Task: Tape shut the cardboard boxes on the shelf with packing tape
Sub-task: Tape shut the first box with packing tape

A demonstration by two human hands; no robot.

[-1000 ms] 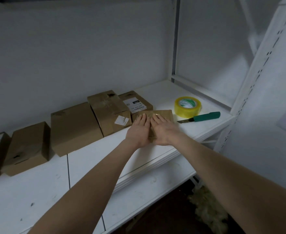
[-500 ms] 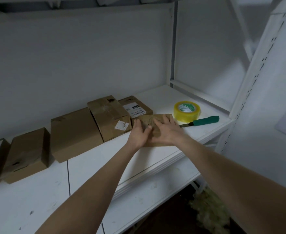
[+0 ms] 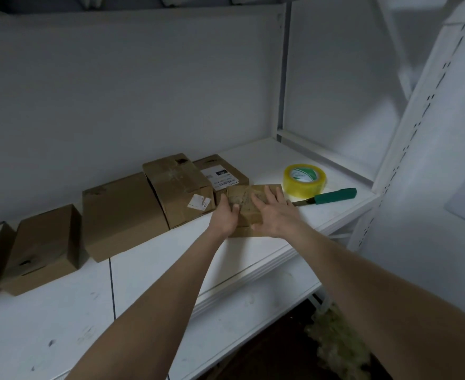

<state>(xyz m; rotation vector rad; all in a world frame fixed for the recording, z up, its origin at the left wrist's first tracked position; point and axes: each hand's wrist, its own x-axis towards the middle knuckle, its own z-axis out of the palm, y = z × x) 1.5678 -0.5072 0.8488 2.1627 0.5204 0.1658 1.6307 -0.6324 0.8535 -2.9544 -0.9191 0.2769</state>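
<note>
**Apparently pressing tape down on the small box (image 3: 249, 200)**

Holds the small box by its left side with the left hand (image 3: 226, 216), fingers curled round the edge and thumb laid on the top. Presses on the lid with the right hand (image 3: 274, 213), palm down, fingers straight and spread, grasping nothing. Shows on the top face a shiny, wrinkled band between the two hands, probably tape, though not clear enough to say for sure. Stands near the front edge of the white shelf (image 3: 149, 264), right against the labelled box (image 3: 224, 174) behind it, or almost.

Further right, lying flat: the tape roll (image 3: 304, 178). In front of the roll: the utility knife (image 3: 334, 195) with green handle, blade pointing toward the right hand and close to it. To the left, in a row along the back wall: further cardboard boxes (image 3: 121, 215).

Could slide the light box toward the shelf edge by pressing unevenly, so better to hold firm with the left hand. Could trap wrinkles or air under the tape by rubbing too quickly, and so leave the flaps free to lift. Could catch the right hand on the blade when reaching for the roll.
</note>
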